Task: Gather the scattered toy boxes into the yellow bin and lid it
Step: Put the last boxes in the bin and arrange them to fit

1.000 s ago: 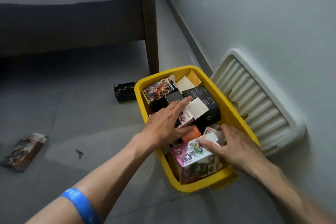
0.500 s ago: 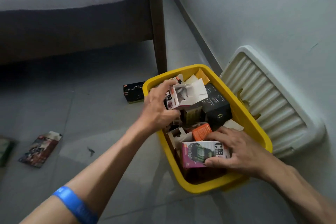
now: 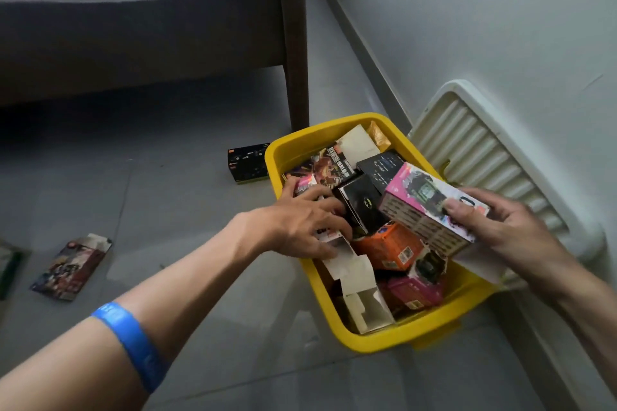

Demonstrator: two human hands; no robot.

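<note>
The yellow bin point(image 3: 414, 334) stands on the grey floor by the wall, filled with several toy boxes. My right hand point(image 3: 510, 230) grips a pink and white toy box point(image 3: 420, 207), tilted above the bin's right side. My left hand point(image 3: 300, 227) reaches into the bin's left side, its fingers pressed on a white open-flapped box point(image 3: 337, 243) among the others. An orange box point(image 3: 387, 247) and a black bat-logo box point(image 3: 360, 207) lie between my hands. The white ribbed lid point(image 3: 484, 157) leans against the wall behind the bin.
A black toy box point(image 3: 248, 163) lies on the floor just left of the bin, near the bed leg point(image 3: 295, 53). A flat printed box point(image 3: 71, 267) lies far left on the floor. Another box edge point(image 3: 8, 267) shows at the left border.
My right hand has lifted the pink box up out of the bin's near end. My left hand has gone back down into the bin with the white box.
</note>
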